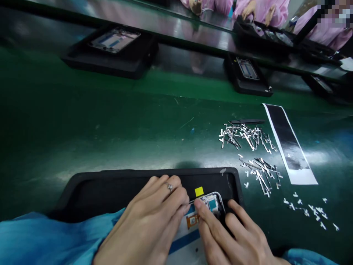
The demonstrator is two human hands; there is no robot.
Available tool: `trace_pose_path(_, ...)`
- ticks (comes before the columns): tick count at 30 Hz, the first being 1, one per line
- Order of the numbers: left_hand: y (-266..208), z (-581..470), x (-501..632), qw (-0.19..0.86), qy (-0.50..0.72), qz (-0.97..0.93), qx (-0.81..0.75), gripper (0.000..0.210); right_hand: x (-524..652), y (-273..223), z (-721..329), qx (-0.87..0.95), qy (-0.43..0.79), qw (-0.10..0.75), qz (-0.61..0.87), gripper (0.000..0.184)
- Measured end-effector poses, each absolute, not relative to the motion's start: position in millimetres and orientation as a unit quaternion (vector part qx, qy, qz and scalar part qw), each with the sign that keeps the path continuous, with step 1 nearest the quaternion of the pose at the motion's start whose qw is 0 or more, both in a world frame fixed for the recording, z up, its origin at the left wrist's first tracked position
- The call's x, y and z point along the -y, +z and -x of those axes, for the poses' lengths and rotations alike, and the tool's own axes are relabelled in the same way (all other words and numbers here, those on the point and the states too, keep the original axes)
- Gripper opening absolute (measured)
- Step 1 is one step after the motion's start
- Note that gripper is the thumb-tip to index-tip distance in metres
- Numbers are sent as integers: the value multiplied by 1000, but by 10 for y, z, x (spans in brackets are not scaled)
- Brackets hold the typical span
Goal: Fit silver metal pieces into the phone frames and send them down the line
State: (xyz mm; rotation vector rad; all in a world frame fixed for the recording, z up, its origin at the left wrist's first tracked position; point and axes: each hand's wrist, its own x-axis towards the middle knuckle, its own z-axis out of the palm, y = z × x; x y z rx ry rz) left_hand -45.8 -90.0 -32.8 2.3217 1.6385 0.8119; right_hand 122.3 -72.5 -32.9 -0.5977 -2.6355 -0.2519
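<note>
An opened phone body (219, 200) lies in a black tray (96, 178) before me, with a circuit area at its top corner, an orange flex cable (192, 221) and blue strips. My left hand (150, 217), wearing a ring, has its fingers curled and pressed together at the phone's left edge. What those fingertips hold, if anything, is hidden. Over the phone's upper part, my right hand (228, 235) brings index finger and thumb together beside the flex cable. Its other fingers bend along the phone's right edge. A yellow tab (199, 191) shows just above the phone.
Right of the tray lie piles of thin metallic strips (246, 136), dark tweezers (247, 121), scattered small white pieces (317, 213) and a black-and-white sheet (289, 143). Farther back, black trays (110, 66) carry phone bodies (247, 69). Co-workers in pink sleeves (275, 11) are across the bench.
</note>
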Motion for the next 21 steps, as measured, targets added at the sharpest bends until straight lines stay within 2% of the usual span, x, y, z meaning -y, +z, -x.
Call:
trace_pose_path(7, -227, 570, 791, 97, 217, -817, -526, 44, 743, -326, -1196, 943, -102, 226, 224, 28)
trace_pose_path(13, -278, 577, 745, 155, 133, -816, -541, 24, 731, -332, -1218, 943, -95, 223, 225, 29)
trace_pose_path(18, -227, 587, 779, 87, 180, -824, -531, 35, 727, -325, -1232, 949, -97, 209, 213, 28)
trace_pose_path(21, -201, 627, 773, 106, 230, -821, -511, 41, 736, -329, -1226, 947, -105, 211, 219, 30)
